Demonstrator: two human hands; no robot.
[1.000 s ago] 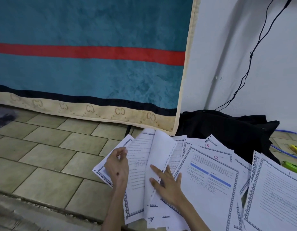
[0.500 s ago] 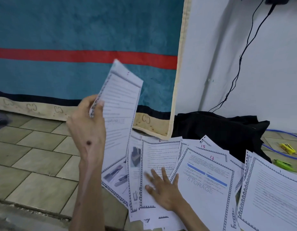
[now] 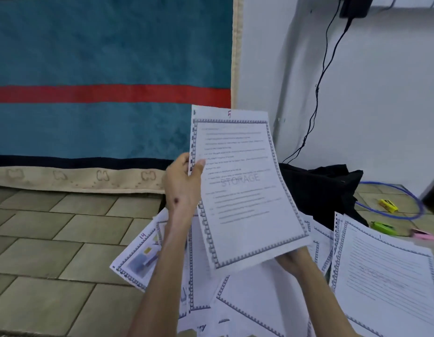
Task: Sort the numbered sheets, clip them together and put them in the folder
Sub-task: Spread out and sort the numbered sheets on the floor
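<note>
So the floor [image 3: 53, 251] is where everything's happening, with the loose pile of numbered sheets [image 3: 247, 300] fanned out across the tiles in front of the person, one at the left edge marked 14 [image 3: 138, 254], and a separate stack [image 3: 386, 278] off to the right.

The sheet that matters is the one marked 5 [image 3: 242, 190]. It's up off the pile, held nearly upright with its long axis running top to bottom, leaning a bit to the right at the bottom.

Left hand [image 3: 183, 186] has it by the left edge about halfway up, thumb in front, pinching it. Right hand [image 3: 293, 260] is under the bottom right corner, mostly hidden by the paper, so I can't tell if it's gripping or just propping.

My guess: the right-hand stack lies closer to the right hand, so the sheet probably goes that way.
</note>
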